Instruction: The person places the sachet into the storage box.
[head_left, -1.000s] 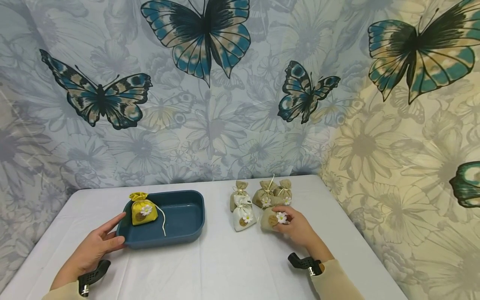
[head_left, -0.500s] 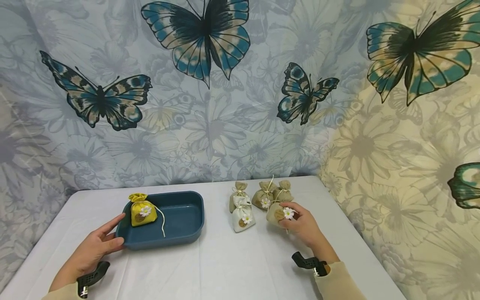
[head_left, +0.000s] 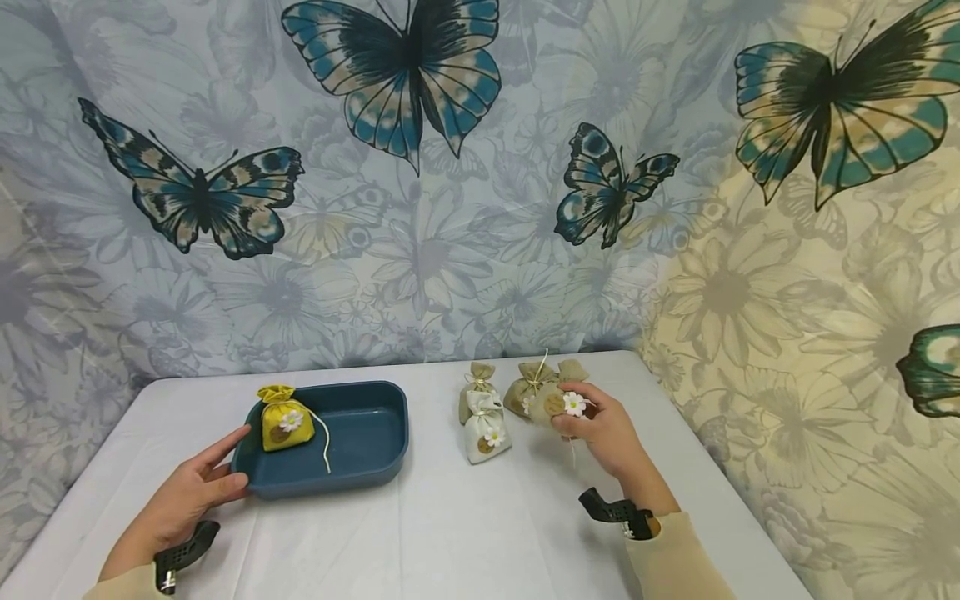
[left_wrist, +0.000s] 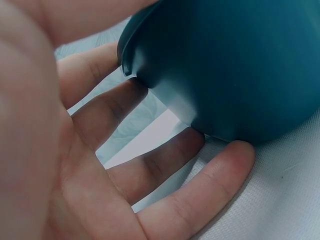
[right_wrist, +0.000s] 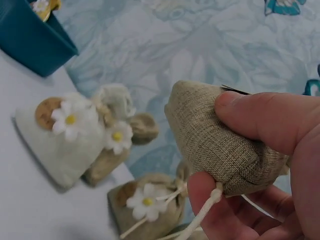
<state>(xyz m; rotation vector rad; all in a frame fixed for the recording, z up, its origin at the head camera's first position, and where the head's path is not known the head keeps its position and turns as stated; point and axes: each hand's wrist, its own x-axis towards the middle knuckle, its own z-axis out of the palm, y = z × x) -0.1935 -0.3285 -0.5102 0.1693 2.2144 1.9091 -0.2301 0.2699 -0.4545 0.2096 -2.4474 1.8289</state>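
My right hand (head_left: 606, 433) pinches a beige burlap pouch (head_left: 550, 403) with a white flower; in the right wrist view the pouch (right_wrist: 215, 135) sits between thumb and fingers, its cord hanging. Behind and beside it are two tan pouches (head_left: 525, 387), partly covered. A white pouch (head_left: 487, 433) stands left of them before another tan pouch (head_left: 467, 402). My left hand (head_left: 183, 500) touches the left end of a blue tray (head_left: 360, 425), fingers spread; the left wrist view shows fingertips on its wall (left_wrist: 240, 75). A yellow pouch (head_left: 287, 427) lies in the tray's left part.
A white cloth covers the table (head_left: 442, 533). Behind it hangs a fabric backdrop (head_left: 435, 275) with butterflies and flowers, which continues down the right side.
My right hand has lifted the beige pouch, first shifting it right, then raising it in front of the rear tan pouches. My left hand and the tray stay in place.
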